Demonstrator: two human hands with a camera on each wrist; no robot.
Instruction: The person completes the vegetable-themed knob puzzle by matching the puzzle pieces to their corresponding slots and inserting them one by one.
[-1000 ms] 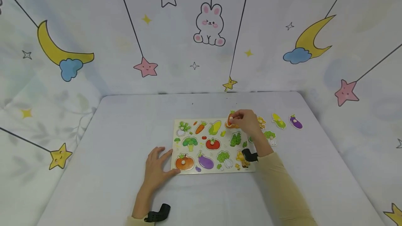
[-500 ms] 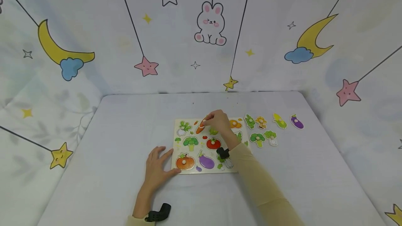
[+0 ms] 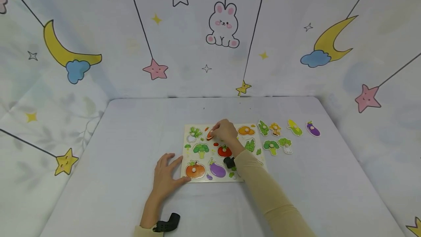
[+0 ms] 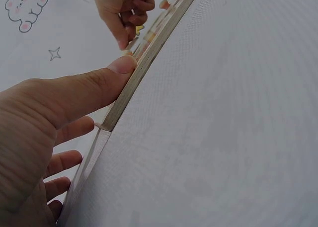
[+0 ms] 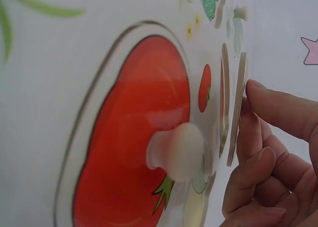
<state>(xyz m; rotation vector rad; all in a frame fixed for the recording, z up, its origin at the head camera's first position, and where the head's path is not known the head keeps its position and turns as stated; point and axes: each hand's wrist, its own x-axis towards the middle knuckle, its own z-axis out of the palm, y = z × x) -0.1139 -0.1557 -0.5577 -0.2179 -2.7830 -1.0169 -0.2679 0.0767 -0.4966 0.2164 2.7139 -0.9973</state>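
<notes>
My right hand (image 3: 225, 131) pinches a wooden carrot puzzle piece (image 3: 209, 136) over the carrot spot of the vegetable puzzle board (image 3: 186, 157). In the right wrist view the carrot piece (image 5: 237, 110) is seen edge-on, slightly apart from its carrot-shaped recess (image 5: 224, 100). The tomato piece (image 5: 131, 117) with its round knob sits in the board nearer that camera. My left hand (image 3: 165, 178) rests at the board's lower left corner. Its thumb (image 4: 119, 68) lies on the board's edge and the other fingers spread along the side. A pumpkin piece (image 3: 194, 170) sits beside that thumb.
Right of the board lie loose pieces: asparagus (image 3: 263, 128), mushroom (image 3: 275, 129), corn (image 3: 294, 127), eggplant (image 3: 313, 129), broccoli (image 3: 271, 147) and cabbage (image 3: 285, 145). A white cloth (image 3: 115, 164) covers the table. Behind hangs a patterned curtain (image 3: 184, 39).
My right hand has moved left from the board's upper right with the carrot piece, then lowered it over the carrot spot. The left hand has stayed at the corner.
</notes>
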